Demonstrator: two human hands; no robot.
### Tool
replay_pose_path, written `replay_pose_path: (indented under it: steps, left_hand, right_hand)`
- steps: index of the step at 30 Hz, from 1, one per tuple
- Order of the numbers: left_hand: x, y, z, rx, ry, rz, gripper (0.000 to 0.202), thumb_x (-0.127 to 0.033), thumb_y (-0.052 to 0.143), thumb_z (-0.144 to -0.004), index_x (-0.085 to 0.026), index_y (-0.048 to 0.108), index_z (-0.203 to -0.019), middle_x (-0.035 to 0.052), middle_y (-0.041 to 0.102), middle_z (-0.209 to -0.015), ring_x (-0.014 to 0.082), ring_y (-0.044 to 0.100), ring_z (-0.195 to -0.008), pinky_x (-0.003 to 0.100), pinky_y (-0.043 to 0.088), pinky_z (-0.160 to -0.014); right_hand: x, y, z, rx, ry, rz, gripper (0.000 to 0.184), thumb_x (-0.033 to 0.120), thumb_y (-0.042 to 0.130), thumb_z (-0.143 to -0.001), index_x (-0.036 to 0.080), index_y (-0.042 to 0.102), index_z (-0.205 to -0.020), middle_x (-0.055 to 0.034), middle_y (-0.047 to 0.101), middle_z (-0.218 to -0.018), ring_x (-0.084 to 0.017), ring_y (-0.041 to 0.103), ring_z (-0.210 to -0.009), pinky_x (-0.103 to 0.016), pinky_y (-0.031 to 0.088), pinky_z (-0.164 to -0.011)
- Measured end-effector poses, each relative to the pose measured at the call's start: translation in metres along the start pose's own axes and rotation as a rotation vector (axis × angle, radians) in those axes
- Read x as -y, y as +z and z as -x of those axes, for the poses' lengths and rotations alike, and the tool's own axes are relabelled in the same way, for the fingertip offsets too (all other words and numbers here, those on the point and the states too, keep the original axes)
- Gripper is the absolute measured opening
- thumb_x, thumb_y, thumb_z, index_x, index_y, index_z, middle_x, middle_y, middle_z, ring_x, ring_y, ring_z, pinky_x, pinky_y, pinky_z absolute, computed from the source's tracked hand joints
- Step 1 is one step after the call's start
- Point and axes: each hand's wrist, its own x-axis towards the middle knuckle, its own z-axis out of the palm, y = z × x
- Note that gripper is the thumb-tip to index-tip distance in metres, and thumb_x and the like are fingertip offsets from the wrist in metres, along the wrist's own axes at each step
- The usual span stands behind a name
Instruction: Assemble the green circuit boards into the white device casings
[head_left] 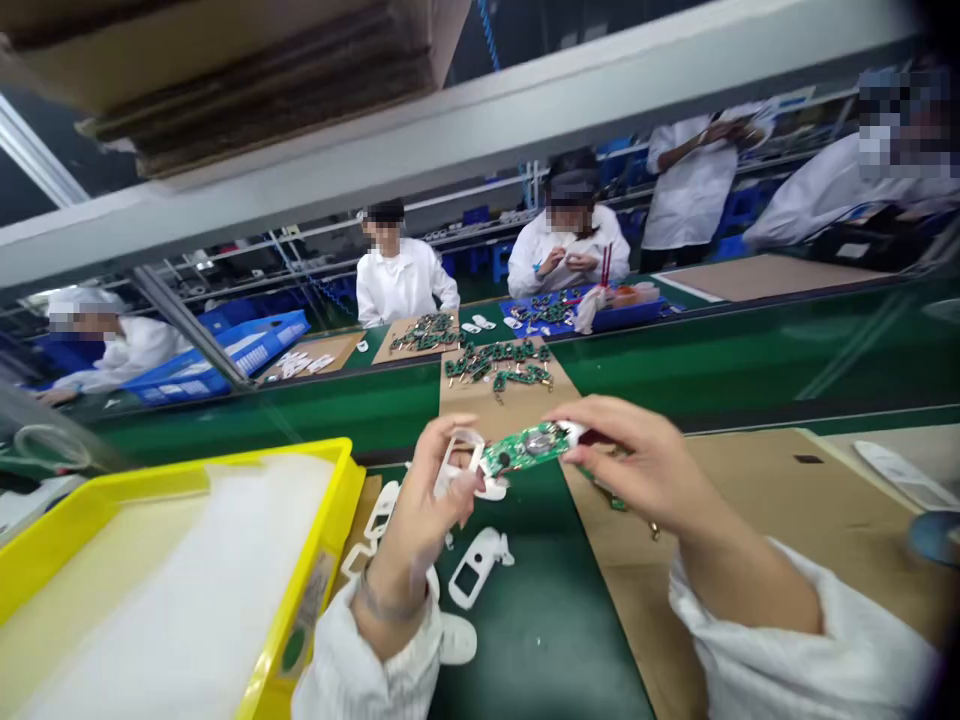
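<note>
And here's the view across the line: far left, a blue crate sits tilted beside a seated co-worker, its contents too small to make out, while close in at lower left a yellow plastic tray holds a soft white liner, probably there to cushion whatever is laid in it. Moving right, white plastic housings lie scattered on the green desk, within easy reach of the left hand, whose fingers curl narrowly around a white plastic frame, raising it toward the middle of the view. Right beside it, the green circuit board, with a round metal part on top, is lifted clear of the desk just above the left hand (both held up close to the head camera, seemingly for a good look). The right hand comes in from the other side, its fingers pinched narrowly on the board's white end. Just beyond, more green boards are spread on a cardboard sheet, apparently kept flat and apart, and a blue tray across the line carries another batch, with a brown cardboard sheet filling the desk at right!
</note>
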Motion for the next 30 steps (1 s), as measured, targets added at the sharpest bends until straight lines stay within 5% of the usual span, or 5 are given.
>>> replay_pose_path:
  steps: [6, 12, 18, 24, 30]
  left_hand:
    - [0.017, 0.004, -0.009, 0.182, -0.358, 0.441, 0.066, -0.066, 0.035, -0.091, -0.015, 0.046, -0.133, 0.0096, 0.061, -0.100, 0.0116, 0.059, -0.054, 0.020, 0.045, -0.037]
    - [0.026, 0.003, -0.008, 0.345, -0.344, 0.355, 0.079, -0.072, 0.030, -0.089, -0.011, 0.052, -0.133, 0.0123, 0.068, -0.086, 0.0167, 0.064, -0.055, 0.022, 0.048, -0.038]
    - [0.016, 0.003, -0.005, 0.306, -0.342, 0.213, 0.068, -0.064, 0.030, -0.094, -0.012, 0.054, -0.132, 0.0082, 0.067, -0.071, 0.0146, 0.062, -0.052, 0.019, 0.043, -0.039]
    - [0.002, 0.010, -0.004, 0.273, -0.351, 0.172, 0.054, -0.038, 0.063, -0.085, -0.012, 0.052, -0.131, 0.0037, 0.064, -0.073, 0.0106, 0.059, -0.054, 0.016, 0.043, -0.041]
    - [0.001, 0.007, -0.005, 0.325, -0.369, 0.098, 0.050, -0.041, 0.064, -0.087, -0.012, 0.053, -0.126, 0.0015, 0.062, -0.072, 0.0036, 0.048, -0.045, 0.013, 0.035, -0.040]
  right_hand:
    - [0.000, 0.005, -0.001, 0.249, -0.104, -0.053, 0.024, 0.021, 0.066, -0.088, 0.026, 0.067, -0.112, -0.0051, 0.064, -0.103, -0.018, 0.062, -0.095, -0.028, 0.050, -0.082]
    - [-0.006, 0.020, 0.002, 0.320, -0.121, -0.006, 0.029, 0.017, 0.068, -0.086, 0.025, 0.068, -0.114, -0.0066, 0.060, -0.108, -0.019, 0.055, -0.103, -0.031, 0.046, -0.089]
    - [-0.008, 0.017, 0.001, 0.324, -0.121, 0.015, 0.029, 0.017, 0.068, -0.086, 0.024, 0.068, -0.114, -0.0066, 0.059, -0.107, -0.018, 0.056, -0.100, -0.030, 0.046, -0.086]
    - [-0.006, 0.019, 0.002, 0.307, -0.133, 0.057, 0.027, 0.018, 0.065, -0.088, 0.021, 0.068, -0.115, -0.0086, 0.057, -0.107, -0.017, 0.057, -0.096, -0.029, 0.047, -0.082]
    - [-0.004, 0.019, 0.002, 0.314, -0.136, 0.032, 0.029, 0.013, 0.063, -0.089, 0.022, 0.067, -0.116, -0.0069, 0.056, -0.105, -0.016, 0.056, -0.093, -0.027, 0.046, -0.079]
